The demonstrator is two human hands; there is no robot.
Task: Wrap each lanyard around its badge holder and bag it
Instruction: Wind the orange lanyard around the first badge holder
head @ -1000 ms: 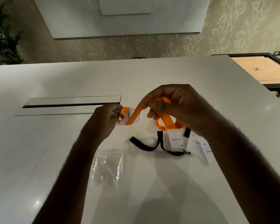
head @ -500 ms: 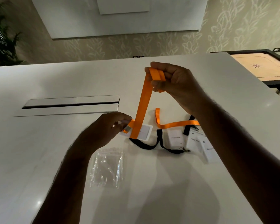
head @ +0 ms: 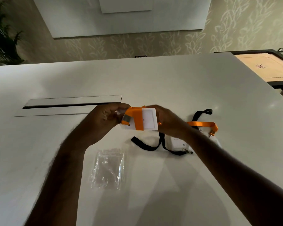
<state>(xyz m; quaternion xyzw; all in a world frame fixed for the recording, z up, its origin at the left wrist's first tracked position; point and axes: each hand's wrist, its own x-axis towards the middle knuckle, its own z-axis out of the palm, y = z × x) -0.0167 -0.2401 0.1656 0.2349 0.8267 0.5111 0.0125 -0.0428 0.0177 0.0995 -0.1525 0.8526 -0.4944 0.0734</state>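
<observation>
A large white table [head: 153, 82] has a long metal slot cover [head: 72, 101]. Behind it stands leaf-patterned wallpaper [head: 153, 44] with a pale panel [head: 124, 15], a dark plant [head: 2, 38] and a carrom board [head: 265, 67].

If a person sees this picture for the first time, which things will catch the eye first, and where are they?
The bright orange lanyard, wound around a white badge holder, stands out at the centre, held above the white table between the left hand and the right hand. A black lanyard lies to the right beside more badge holders, and clear plastic bags lie nearer the person.
</observation>
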